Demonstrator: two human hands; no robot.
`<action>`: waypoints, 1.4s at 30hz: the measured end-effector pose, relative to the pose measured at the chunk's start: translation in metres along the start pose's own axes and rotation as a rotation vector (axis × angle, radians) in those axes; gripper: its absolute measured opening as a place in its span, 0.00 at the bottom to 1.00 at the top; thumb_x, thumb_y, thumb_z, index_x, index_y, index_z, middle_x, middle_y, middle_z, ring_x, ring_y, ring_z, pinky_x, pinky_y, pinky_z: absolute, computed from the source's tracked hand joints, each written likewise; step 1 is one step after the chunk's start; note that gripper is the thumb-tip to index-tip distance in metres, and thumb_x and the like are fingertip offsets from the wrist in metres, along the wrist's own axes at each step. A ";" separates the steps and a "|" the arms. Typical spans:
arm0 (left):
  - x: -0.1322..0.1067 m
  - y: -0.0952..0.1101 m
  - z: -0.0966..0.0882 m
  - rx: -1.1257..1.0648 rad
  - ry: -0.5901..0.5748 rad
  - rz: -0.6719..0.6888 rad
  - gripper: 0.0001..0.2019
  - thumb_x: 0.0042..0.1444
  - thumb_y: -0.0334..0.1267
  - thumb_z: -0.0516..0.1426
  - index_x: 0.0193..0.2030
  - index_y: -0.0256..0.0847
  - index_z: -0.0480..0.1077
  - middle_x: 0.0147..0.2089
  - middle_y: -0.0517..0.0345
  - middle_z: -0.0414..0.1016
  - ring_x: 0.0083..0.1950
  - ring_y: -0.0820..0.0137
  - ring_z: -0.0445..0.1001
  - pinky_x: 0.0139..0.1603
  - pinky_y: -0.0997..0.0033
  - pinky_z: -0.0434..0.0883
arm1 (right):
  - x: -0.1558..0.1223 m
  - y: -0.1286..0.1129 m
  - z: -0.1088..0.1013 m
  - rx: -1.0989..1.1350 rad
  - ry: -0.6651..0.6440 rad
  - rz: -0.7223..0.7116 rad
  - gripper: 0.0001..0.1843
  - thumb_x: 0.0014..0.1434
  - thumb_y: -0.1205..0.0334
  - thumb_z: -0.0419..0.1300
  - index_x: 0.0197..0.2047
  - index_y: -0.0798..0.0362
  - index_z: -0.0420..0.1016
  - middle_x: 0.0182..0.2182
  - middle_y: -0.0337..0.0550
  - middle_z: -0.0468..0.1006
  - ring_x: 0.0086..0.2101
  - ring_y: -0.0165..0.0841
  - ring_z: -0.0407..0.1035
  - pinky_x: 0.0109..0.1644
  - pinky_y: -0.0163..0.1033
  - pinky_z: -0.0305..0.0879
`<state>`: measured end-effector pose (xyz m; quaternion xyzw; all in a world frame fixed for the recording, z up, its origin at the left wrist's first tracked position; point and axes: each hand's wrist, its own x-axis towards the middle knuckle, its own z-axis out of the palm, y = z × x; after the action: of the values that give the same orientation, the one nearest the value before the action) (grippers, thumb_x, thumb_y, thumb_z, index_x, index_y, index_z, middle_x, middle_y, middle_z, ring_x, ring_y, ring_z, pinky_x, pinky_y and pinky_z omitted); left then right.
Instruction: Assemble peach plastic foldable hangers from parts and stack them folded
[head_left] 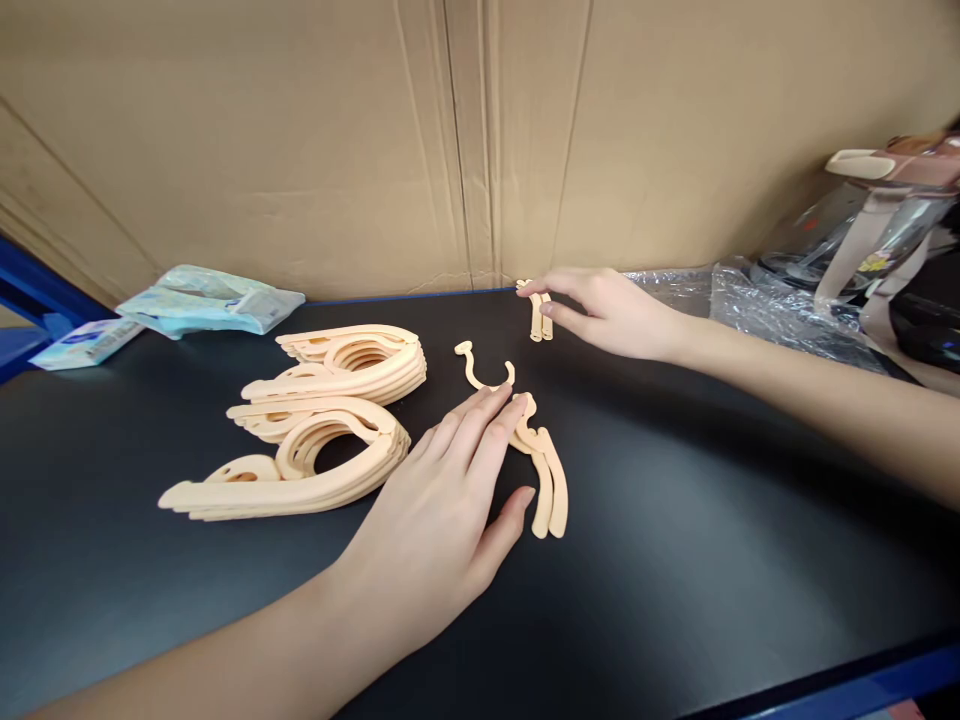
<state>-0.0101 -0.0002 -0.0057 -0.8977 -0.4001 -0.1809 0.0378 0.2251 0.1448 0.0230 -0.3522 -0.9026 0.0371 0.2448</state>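
Note:
My left hand (442,500) lies palm down with its fingers stretched out and the thumb apart. Its fingertips rest on a beige folding hanger (551,480), covering part of it. A curved beige hook (480,378) shows just beyond those fingers; whether it is joined to the hanger is hidden. Farther back, my right hand (600,305) reaches in from the right, fingers apart, over a small set of beige hanger pieces (541,318). Its fingertips are at or on their upper ends. Left of my left hand sit two stacks of folded beige hangers (352,490), one behind the other.
A light blue wipes pack (214,300) and a smaller packet lie at the back left. Clear plastic wrap (780,315) and a transparent bottle with a strap (862,230) stand at the right. Cardboard (300,140) walls off the back of the black table (675,560).

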 end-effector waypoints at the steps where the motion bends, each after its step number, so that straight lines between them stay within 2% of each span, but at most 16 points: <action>1: 0.000 0.000 0.001 -0.008 -0.010 -0.008 0.26 0.69 0.40 0.50 0.71 0.33 0.52 0.72 0.40 0.62 0.72 0.55 0.62 0.65 0.50 0.71 | 0.001 0.006 0.001 -0.079 -0.047 0.001 0.21 0.70 0.60 0.49 0.60 0.58 0.73 0.58 0.55 0.76 0.55 0.45 0.73 0.59 0.54 0.69; 3: 0.000 -0.001 0.004 -0.020 -0.029 -0.030 0.28 0.70 0.43 0.49 0.72 0.32 0.50 0.74 0.38 0.59 0.74 0.54 0.58 0.67 0.48 0.70 | 0.001 0.014 0.005 -0.171 -0.133 -0.008 0.23 0.71 0.60 0.47 0.60 0.61 0.74 0.63 0.59 0.71 0.60 0.48 0.69 0.63 0.57 0.65; 6: 0.000 -0.003 0.008 -0.036 -0.051 -0.062 0.30 0.71 0.46 0.47 0.73 0.32 0.48 0.75 0.36 0.56 0.76 0.52 0.54 0.68 0.45 0.67 | -0.004 0.018 0.011 -0.182 -0.177 -0.017 0.22 0.72 0.59 0.47 0.55 0.60 0.78 0.58 0.56 0.76 0.58 0.47 0.70 0.62 0.55 0.68; 9: -0.002 -0.005 0.010 -0.041 -0.062 -0.088 0.30 0.71 0.48 0.47 0.73 0.33 0.48 0.75 0.37 0.55 0.77 0.52 0.52 0.70 0.45 0.65 | -0.013 0.013 0.011 -0.174 -0.176 -0.025 0.22 0.73 0.56 0.47 0.52 0.58 0.79 0.55 0.54 0.79 0.56 0.46 0.74 0.60 0.52 0.70; 15: 0.000 -0.005 0.010 -0.037 -0.079 -0.107 0.31 0.70 0.50 0.47 0.73 0.33 0.49 0.75 0.39 0.56 0.76 0.51 0.53 0.70 0.45 0.66 | -0.045 -0.003 0.000 -0.108 -0.134 -0.086 0.22 0.72 0.58 0.49 0.56 0.63 0.77 0.59 0.57 0.76 0.57 0.46 0.73 0.63 0.51 0.69; 21: 0.004 -0.001 0.006 -0.059 -0.036 -0.086 0.26 0.69 0.46 0.50 0.69 0.34 0.55 0.68 0.40 0.67 0.72 0.49 0.61 0.63 0.42 0.71 | -0.076 -0.016 -0.007 0.004 -0.054 -0.140 0.18 0.72 0.62 0.51 0.51 0.57 0.81 0.56 0.50 0.79 0.55 0.39 0.75 0.62 0.44 0.71; 25: 0.003 -0.001 0.004 -0.062 -0.019 -0.034 0.22 0.69 0.42 0.50 0.66 0.37 0.57 0.63 0.42 0.71 0.65 0.52 0.70 0.58 0.46 0.74 | -0.083 -0.021 -0.012 -0.072 0.002 -0.041 0.18 0.70 0.55 0.55 0.55 0.56 0.78 0.56 0.51 0.78 0.54 0.42 0.74 0.58 0.50 0.73; 28: 0.002 -0.001 0.002 -0.061 -0.008 0.018 0.20 0.70 0.40 0.50 0.66 0.40 0.57 0.60 0.47 0.73 0.60 0.56 0.73 0.55 0.52 0.73 | -0.086 -0.024 -0.016 -0.148 -0.014 0.034 0.25 0.66 0.46 0.59 0.58 0.55 0.75 0.58 0.52 0.76 0.55 0.46 0.73 0.56 0.54 0.74; 30: 0.002 -0.002 0.000 -0.065 0.013 0.060 0.19 0.70 0.39 0.50 0.65 0.40 0.58 0.58 0.49 0.75 0.56 0.58 0.75 0.53 0.56 0.72 | -0.087 -0.026 -0.016 -0.171 -0.035 0.036 0.27 0.64 0.44 0.61 0.56 0.56 0.76 0.56 0.52 0.77 0.54 0.47 0.74 0.54 0.54 0.75; 35: 0.002 -0.001 -0.005 -0.045 0.068 0.131 0.15 0.69 0.33 0.50 0.61 0.37 0.62 0.51 0.53 0.78 0.48 0.62 0.76 0.48 0.62 0.68 | -0.087 -0.029 -0.014 -0.169 -0.084 0.003 0.18 0.67 0.51 0.60 0.51 0.55 0.78 0.51 0.49 0.81 0.46 0.43 0.76 0.49 0.49 0.74; 42: -0.003 0.001 -0.008 -0.104 0.135 0.204 0.13 0.68 0.29 0.53 0.58 0.36 0.66 0.49 0.57 0.80 0.45 0.68 0.75 0.53 0.66 0.64 | -0.087 -0.025 -0.015 -0.119 -0.089 -0.044 0.14 0.67 0.56 0.59 0.50 0.54 0.78 0.51 0.48 0.80 0.47 0.42 0.75 0.52 0.50 0.71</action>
<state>-0.0136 -0.0053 0.0009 -0.9202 -0.2933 -0.2567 0.0363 0.2715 0.0678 0.0057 -0.3444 -0.9206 -0.0063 0.1838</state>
